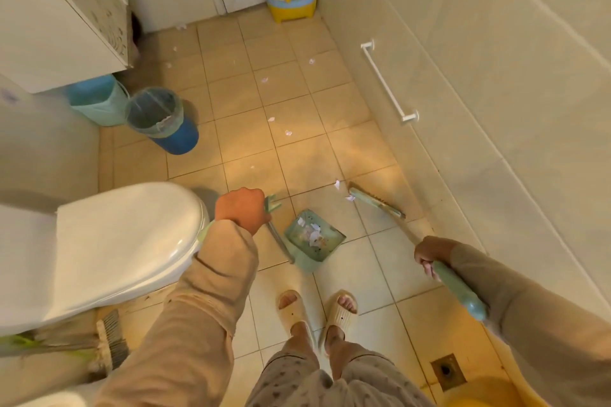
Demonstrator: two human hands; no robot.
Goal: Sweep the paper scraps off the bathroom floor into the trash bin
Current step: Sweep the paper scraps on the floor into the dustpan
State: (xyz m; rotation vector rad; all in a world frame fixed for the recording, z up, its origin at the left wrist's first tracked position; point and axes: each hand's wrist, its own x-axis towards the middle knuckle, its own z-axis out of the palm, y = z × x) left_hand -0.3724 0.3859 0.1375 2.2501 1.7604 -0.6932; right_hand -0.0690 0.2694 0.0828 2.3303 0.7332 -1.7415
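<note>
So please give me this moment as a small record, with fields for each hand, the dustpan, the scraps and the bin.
left hand: left hand grips the pale green long-handled dustpan
right hand: right hand grips the pale green broom
dustpan: on floor, holds scraps
scraps: white paper scraps scattered across the tiles
bin: blue round trash bin with liner, beside the toilet

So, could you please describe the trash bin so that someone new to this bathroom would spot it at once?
Start at the white toilet on the left and look further along the floor, past its front. Two round containers stand below the white cabinet. The trash bin is the darker blue one, nearer the open floor, lined with a clear bag; its pale teal neighbour has none.
</note>
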